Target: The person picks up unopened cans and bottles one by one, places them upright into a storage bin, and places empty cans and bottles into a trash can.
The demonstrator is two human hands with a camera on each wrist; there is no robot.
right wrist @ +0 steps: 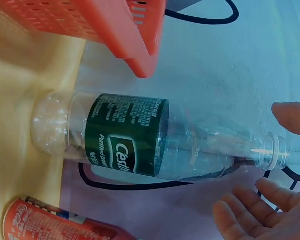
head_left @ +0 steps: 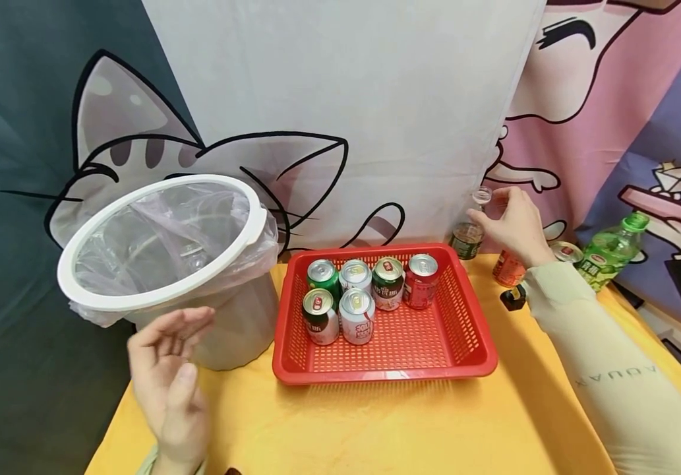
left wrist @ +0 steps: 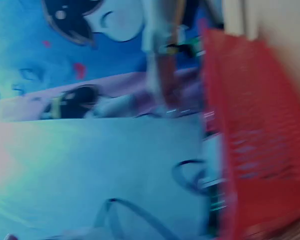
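My right hand (head_left: 515, 221) is at the neck of a clear plastic bottle (right wrist: 127, 132) with a green label, standing upright just beyond the basket's right back corner. In the right wrist view, the thumb and fingers lie on either side of the uncapped mouth, with gaps between them and the bottle. My left hand (head_left: 171, 376) holds nothing, its fingers loosely bent, in front of a grey bin (head_left: 233, 330) lined with a translucent bag. Several drink cans, including a red can (head_left: 420, 282), stand in the red basket (head_left: 384, 376). The left wrist view is blurred.
Beside my right forearm are a red drink container (head_left: 506, 267), another can (head_left: 565, 252) and a green bottle (head_left: 610, 251). A clear bottle (head_left: 193, 254) shows inside the bin. A small black object (head_left: 513, 298) appears by the right wrist. Printed cloth hangs behind the yellow table (head_left: 340, 429).
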